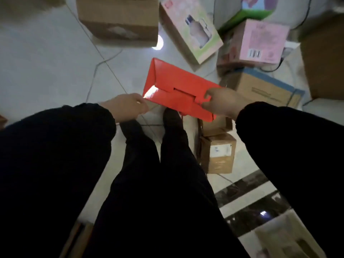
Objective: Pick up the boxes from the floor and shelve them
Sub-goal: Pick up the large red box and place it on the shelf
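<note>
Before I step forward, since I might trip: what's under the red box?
Under the red box, held by both hands, show a dark shoe, white floor and a brown carton. Whatever lies directly beneath is covered.

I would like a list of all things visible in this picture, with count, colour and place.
red box: 1, red, held up in the middle by both hands
big brown carton: 1, brown, floor, top left
bottle box: 1, pale pink and green, floor, top middle
pink box: 1, pink, top right, on other boxes
blue-edged carton: 1, brown, right
small brown boxes: 2, brown, floor beside the legs
left hand: 1, at the red box's near-left corner
right hand: 1, at its right edge
</note>
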Demonstrator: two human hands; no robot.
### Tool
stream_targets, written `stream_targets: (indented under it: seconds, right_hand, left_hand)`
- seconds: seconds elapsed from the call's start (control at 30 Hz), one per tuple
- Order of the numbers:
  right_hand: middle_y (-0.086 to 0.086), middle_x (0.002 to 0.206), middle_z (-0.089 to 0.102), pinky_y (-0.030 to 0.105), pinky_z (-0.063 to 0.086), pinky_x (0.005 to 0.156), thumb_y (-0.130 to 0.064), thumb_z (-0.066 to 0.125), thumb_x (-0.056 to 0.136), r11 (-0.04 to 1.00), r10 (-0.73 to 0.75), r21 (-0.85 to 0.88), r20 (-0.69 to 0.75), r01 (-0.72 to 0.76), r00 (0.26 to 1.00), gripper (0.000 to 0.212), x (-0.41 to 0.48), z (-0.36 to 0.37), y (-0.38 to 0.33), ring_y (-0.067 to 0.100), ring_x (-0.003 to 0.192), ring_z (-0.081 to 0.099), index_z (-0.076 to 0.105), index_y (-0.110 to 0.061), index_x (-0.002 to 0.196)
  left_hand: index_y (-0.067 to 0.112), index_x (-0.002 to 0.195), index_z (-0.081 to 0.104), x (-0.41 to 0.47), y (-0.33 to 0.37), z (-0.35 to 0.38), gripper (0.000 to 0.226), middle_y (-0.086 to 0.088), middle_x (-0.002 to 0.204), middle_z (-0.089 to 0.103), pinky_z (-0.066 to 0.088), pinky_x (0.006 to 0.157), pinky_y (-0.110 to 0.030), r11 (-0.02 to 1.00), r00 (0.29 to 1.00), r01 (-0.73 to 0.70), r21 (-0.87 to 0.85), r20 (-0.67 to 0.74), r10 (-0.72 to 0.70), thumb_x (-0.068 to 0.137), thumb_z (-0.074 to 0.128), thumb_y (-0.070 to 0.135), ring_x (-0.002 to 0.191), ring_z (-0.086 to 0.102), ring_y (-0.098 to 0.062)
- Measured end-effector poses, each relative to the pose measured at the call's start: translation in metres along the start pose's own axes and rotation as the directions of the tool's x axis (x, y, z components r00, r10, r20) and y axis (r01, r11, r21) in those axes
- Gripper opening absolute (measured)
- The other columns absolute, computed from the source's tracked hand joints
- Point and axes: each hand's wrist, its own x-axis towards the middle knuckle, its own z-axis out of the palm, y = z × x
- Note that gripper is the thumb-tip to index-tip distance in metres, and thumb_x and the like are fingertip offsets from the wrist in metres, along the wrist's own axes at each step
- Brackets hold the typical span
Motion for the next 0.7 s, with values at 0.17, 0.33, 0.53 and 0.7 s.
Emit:
stream_targets:
  seconds: [0.17,0.33,0.53,0.7]
  right_hand:
    - [0.015,0.114,0.061,0.038,0.050,0.090,-0.054,0.055,0.075,0.792,0.397,0.540,-0.100,-0.285,0.912,0.066,0.057,0.093,0.061,0.033,0.106,0.061,0.056,-0.009,0.123]
    - [0.007,0.128,0.062,0.039,0.051,0.088,-0.061,0.061,0.068,0.414,0.461,0.835,0.152,-0.363,0.874,0.083,0.094,0.158,0.081,0.024,0.109,0.061,0.054,-0.013,0.135]
    - [-0.008,0.129,0.055,0.047,0.046,0.097,-0.054,0.068,0.078,0.133,0.405,0.967,0.149,-0.219,0.902,0.075,0.104,0.167,0.067,0.014,0.117,0.056,0.037,-0.026,0.140]
    - [-0.005,0.121,0.063,0.041,0.049,0.088,-0.064,0.064,0.079,0.141,0.353,0.990,-0.019,-0.033,0.935,0.062,0.061,0.084,0.034,0.011,0.108,0.063,0.044,-0.025,0.123]
  left_hand:
    - [0.023,0.153,0.036,0.086,-0.029,0.023,0.077,-0.004,0.137,0.058,0.049,0.090,-0.032,0.981,0.992,0.008,-0.196,-0.122,-0.033,0.085,0.064,0.045,0.112,0.062,-0.023]
    - [0.035,0.143,0.043,0.150,-0.046,0.049,0.069,0.013,0.131,0.055,0.050,0.101,-0.041,0.941,0.999,-0.021,-0.337,-0.038,0.009,0.079,0.064,0.047,0.119,0.054,-0.014]
    - [0.041,0.131,0.055,0.162,-0.049,0.045,0.049,0.018,0.125,0.055,0.045,0.105,-0.042,0.824,0.993,0.006,-0.566,-0.093,-0.071,0.083,0.062,0.049,0.123,0.050,-0.013]
    - [0.043,0.097,0.064,0.091,-0.034,-0.018,0.021,0.022,0.109,0.061,0.042,0.104,-0.037,0.696,0.958,-0.114,-0.709,-0.264,-0.113,0.079,0.055,0.050,0.121,0.055,-0.014]
